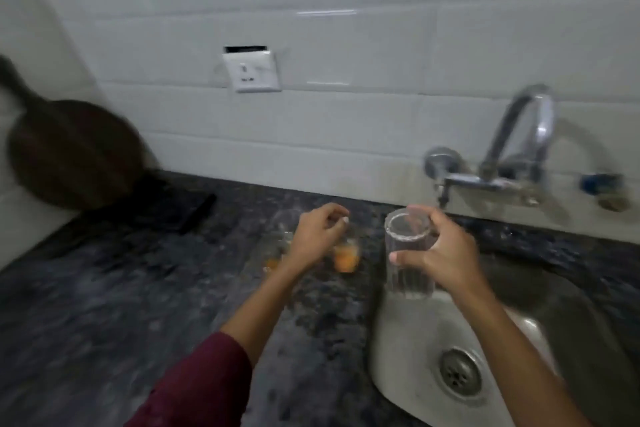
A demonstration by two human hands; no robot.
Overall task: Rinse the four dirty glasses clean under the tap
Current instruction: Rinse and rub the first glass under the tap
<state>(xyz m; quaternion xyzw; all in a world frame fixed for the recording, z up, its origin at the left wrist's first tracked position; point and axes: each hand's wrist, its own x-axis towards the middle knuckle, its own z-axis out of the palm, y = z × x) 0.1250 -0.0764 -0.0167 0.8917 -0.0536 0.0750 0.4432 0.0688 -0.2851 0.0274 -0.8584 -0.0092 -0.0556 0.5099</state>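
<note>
My right hand (440, 246) grips a clear ribbed glass (408, 267) upright over the left rim of the steel sink (408, 333). The chrome tap (519, 142) stands on the wall above and to the right; its spout end is just behind the glass. My left hand (317, 236) hovers over the dark counter, fingers loosely curled above blurred glasses. One glass (346, 258) has orange residue at its bottom; another glass (282, 229) stands to its left, partly hidden by the hand. The image is motion-blurred.
A dark speckled stone counter (138, 288) runs left of the sink. A dark round pan (72, 152) leans against the wall at the left, above a black flat object (180, 211). A white wall socket (252, 71) sits on the tiled wall. The sink drain (460, 371) is at lower right.
</note>
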